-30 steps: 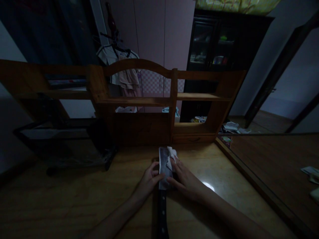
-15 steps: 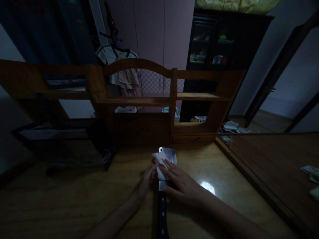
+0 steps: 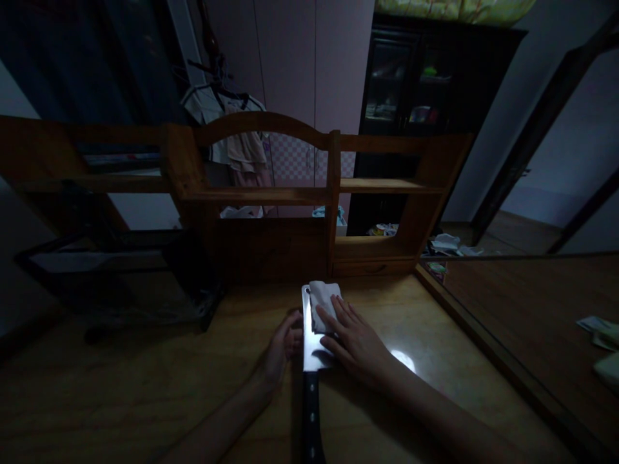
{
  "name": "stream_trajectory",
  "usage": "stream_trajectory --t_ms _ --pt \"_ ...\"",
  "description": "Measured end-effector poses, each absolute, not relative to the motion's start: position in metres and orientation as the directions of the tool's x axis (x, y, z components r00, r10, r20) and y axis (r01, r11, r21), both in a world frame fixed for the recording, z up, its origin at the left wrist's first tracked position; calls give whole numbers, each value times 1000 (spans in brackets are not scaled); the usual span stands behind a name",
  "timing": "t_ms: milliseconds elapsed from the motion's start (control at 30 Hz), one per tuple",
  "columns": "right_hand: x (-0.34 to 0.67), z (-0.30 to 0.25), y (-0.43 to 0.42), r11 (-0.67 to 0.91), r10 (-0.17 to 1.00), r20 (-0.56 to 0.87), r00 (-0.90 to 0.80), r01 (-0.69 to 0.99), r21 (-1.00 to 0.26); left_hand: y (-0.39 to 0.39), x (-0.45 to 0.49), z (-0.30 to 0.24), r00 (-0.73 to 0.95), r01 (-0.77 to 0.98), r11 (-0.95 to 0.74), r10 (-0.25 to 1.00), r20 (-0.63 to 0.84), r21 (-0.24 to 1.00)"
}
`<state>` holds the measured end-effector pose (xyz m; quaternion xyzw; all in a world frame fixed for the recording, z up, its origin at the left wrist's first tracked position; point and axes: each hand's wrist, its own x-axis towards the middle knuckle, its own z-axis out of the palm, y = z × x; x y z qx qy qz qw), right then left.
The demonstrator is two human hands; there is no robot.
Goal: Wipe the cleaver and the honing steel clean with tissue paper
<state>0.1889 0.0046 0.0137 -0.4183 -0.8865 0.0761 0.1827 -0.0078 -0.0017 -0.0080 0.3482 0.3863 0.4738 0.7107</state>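
A cleaver lies on the wooden desk (image 3: 145,393), its wide steel blade (image 3: 309,338) pointing away from me and its black handle (image 3: 311,419) toward me. My right hand (image 3: 355,338) lies flat with fingers stretched out, pressing a white cloth (image 3: 322,303) onto the far part of the blade. My left hand (image 3: 279,351) rests with curled fingers against the blade's left edge, steadying it.
A wooden shelf unit (image 3: 271,193) stands along the back of the desk. A dark rack (image 3: 120,270) sits at the left. A dark cabinet (image 3: 411,96) and hanging clothes (image 3: 232,135) are behind. A bright light glare (image 3: 401,359) lies right of my hand.
My right hand has slid the white cloth across the blade and further toward its far end. The blade now shows bare steel on its left side. My left hand stays by the blade.
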Motion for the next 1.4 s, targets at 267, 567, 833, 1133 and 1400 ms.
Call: stream_trajectory --t_ms 267,567,833,1133,1400 --pt "188 12 4 596 801 293 -523 748 -294 -2 -9 -7 296 -413 338 928 -227 846" --pt "188 1 7 540 831 372 -414 761 -360 -3 -6 -5 229 -419 307 946 -229 855" --pt "189 3 7 622 782 331 -528 690 -370 -5 -5 0 256 -427 309 943 -214 850" --pt "185 24 -5 734 654 237 -719 526 -430 -2 -8 -11 227 -408 308 946 -231 860" --pt "182 31 -11 777 590 225 -776 470 -418 -4 -4 -6 202 -475 285 956 -212 833"
